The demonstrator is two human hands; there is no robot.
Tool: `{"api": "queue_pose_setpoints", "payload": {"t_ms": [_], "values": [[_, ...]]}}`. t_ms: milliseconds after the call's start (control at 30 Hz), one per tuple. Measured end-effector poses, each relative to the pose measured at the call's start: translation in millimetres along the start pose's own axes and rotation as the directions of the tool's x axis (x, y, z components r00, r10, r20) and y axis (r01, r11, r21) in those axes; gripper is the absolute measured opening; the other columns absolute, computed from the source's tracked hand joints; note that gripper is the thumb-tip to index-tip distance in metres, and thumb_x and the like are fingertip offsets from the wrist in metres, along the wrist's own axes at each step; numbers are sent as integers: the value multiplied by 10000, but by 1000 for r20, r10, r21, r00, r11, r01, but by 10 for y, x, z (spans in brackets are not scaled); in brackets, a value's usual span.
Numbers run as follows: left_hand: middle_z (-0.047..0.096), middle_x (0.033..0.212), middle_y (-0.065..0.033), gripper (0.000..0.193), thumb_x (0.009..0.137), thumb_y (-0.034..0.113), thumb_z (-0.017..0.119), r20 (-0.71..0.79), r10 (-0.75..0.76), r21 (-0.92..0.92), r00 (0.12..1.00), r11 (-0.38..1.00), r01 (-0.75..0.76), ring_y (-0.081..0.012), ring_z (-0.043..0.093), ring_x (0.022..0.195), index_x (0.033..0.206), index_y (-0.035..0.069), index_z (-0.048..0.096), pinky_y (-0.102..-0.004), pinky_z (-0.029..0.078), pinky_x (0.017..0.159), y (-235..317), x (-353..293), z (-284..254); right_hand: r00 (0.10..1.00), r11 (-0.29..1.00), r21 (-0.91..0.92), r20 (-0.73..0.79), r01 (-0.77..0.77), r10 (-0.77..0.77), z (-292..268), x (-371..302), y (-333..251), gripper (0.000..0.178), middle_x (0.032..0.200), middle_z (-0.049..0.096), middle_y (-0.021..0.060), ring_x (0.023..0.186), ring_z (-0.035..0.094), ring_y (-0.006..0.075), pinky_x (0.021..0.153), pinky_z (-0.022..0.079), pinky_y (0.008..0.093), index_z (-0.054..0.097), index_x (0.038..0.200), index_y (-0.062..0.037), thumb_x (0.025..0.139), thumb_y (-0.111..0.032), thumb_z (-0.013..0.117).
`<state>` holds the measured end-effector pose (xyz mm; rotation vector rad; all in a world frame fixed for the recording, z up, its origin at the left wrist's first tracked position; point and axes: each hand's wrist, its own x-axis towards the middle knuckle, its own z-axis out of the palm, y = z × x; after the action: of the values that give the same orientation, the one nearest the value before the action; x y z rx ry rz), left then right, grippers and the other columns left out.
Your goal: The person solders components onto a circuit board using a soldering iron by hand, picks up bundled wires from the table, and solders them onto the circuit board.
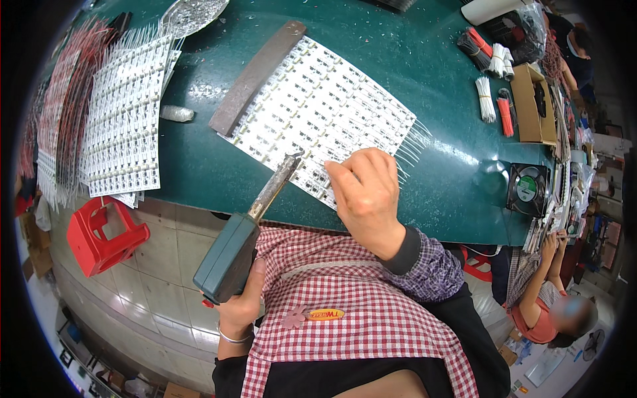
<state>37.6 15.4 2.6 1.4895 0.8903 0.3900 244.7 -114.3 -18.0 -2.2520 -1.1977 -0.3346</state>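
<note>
My left hand (240, 300) is wrapped round a soldering gun (229, 255) with a dark green body and a worn metal barrel. Its tip points up and right, over the near edge of a white circuit board panel (292, 99). Above the panel's near right part, my right hand (366, 192) has thumb and forefinger drawn together; whatever lies between them is too small or hidden to make out. Thin white wires (411, 149) stick out from the panel's right edge. A dark heavy-looking bar (259, 79) rests along its left edge.
Wired board panels (126, 113) are stacked at the left, beside a silvery wrapped piece (177, 113). Bundles of wire (486, 99), a cardboard box (533, 106) and a fan (527, 188) stand at the right. A red stool (106, 235) is below; another person (544, 298) sits at right.
</note>
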Motion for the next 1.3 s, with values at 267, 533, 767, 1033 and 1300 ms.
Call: {"api": "queue_pose_setpoints", "payload": {"t_ms": [267,533,767,1033,1300], "values": [[699,917,-102,228,785,13,746,-25,26,8,999,1000,-26,-150,657,776,992,-53,676,-265,517,689,20,-2,2,997,990,133,-71,42,-33,-228,86,-140,237,741,532,39,800,552,238,777,412,397,671,904,-33,673,16,683],[705,881,-116,216,762,31,749,-8,86,98,996,992,-85,-176,674,717,952,-48,684,-276,516,637,-15,-25,-8,999,992,121,-46,25,-19,100,-27,-8,237,746,532,37,807,546,228,800,401,389,666,909,-47,680,12,688],[704,849,-110,199,751,26,747,25,118,160,993,980,-120,-173,670,689,931,-38,689,-280,515,617,-20,-7,-2,999,995,96,-34,16,-13,112,-26,-16,223,742,531,35,811,544,222,809,399,390,660,894,-57,683,11,688],[685,788,-94,165,750,51,752,52,155,178,987,971,-162,-192,652,623,888,-16,690,-289,494,574,-22,38,19,999,997,80,-31,20,-18,117,-26,-24,212,741,532,33,809,546,219,810,400,391,659,900,-55,700,10,686],[689,824,-90,164,762,42,744,94,270,258,958,923,-285,-166,649,641,904,-14,686,-281,490,582,-36,27,-3,999,997,70,-30,19,-16,114,-34,-30,207,748,527,32,809,546,220,813,401,394,656,897,-54,703,16,678]]}}
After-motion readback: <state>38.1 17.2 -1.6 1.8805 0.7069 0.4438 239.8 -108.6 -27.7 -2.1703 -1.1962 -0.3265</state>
